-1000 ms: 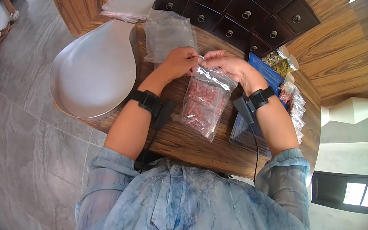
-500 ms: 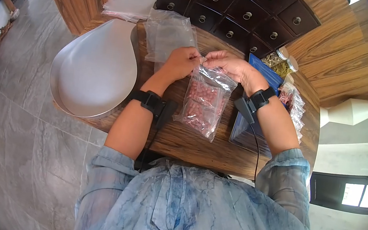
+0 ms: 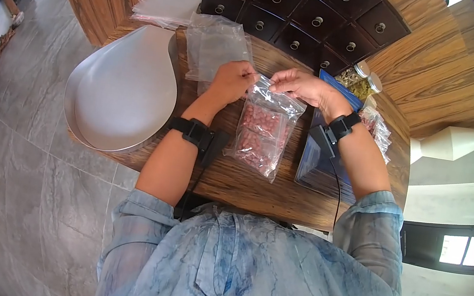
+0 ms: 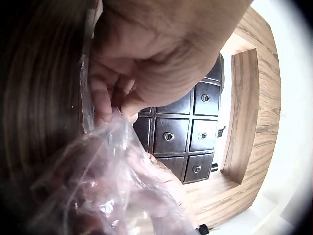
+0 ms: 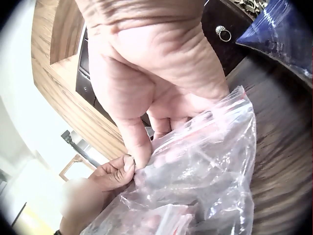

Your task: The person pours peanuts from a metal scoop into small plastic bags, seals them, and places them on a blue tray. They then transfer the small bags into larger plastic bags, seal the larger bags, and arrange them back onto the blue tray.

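A clear zip bag (image 3: pixel 264 94) lies on the wooden table in front of me, holding smaller packets of reddish kernels (image 3: pixel 262 121). My left hand (image 3: pixel 233 82) pinches its upper left corner between thumb and fingers. In the left wrist view, the film (image 4: pixel 115 176) gathers into a point at those fingertips. Along the top edge, a short way to the right, my right hand (image 3: pixel 306 88) has thumb and fingers on either side of the plastic. The right wrist view shows the zip strip (image 5: pixel 195 128) running beneath that hand, with both thumbs close together.
A metal scoop-shaped tray (image 3: pixel 126 93) stands at the left. Flat clear bags (image 3: pixel 217 48) lie behind my left hand, near a dark drawer cabinet (image 3: pixel 294 20). Blue packets (image 3: pixel 322 166), lidded jars (image 3: pixel 363 78) and small filled bags (image 3: pixel 376 126) are at the right.
My right hand has shifted right along the bag's top edge, away from the left fingertips, and its wrist has turned slightly outward. The left hand and the bag have hardly moved.
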Available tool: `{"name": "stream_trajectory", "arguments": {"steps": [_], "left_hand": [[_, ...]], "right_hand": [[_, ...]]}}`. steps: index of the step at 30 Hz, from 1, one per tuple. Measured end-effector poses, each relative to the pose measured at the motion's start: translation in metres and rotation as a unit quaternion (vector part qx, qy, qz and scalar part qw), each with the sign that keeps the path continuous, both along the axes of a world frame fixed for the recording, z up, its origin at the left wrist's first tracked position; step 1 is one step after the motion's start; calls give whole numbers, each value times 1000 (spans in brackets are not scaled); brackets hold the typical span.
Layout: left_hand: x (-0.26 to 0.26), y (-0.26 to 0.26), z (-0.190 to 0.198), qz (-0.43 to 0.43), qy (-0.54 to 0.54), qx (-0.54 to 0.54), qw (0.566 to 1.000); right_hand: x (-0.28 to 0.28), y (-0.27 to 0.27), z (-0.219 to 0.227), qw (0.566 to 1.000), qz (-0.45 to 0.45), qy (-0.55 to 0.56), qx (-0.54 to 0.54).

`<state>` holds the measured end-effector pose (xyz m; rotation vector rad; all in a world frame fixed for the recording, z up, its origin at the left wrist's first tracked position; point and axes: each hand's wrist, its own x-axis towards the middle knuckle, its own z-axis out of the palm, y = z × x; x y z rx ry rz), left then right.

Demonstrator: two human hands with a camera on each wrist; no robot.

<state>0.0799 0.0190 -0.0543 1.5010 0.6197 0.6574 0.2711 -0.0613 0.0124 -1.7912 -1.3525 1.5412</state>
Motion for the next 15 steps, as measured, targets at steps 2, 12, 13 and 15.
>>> {"name": "stream_trajectory", "arguments": {"steps": [2, 12, 13, 15], "left_hand": [[-2, -2, 4, -7, 17, -11, 1000], [-6, -2, 8, 2, 46, 17, 999], [-6, -2, 8, 3, 46, 11, 999], [-7, -3, 11, 4, 46, -1, 999]], "right_hand": [[3, -1, 0, 1000, 12, 12, -8], [16, -16, 2, 1000, 5, -7, -27], [18, -17, 2, 1000, 6, -7, -29], [19, -20, 4, 999, 0, -8, -32]]}}
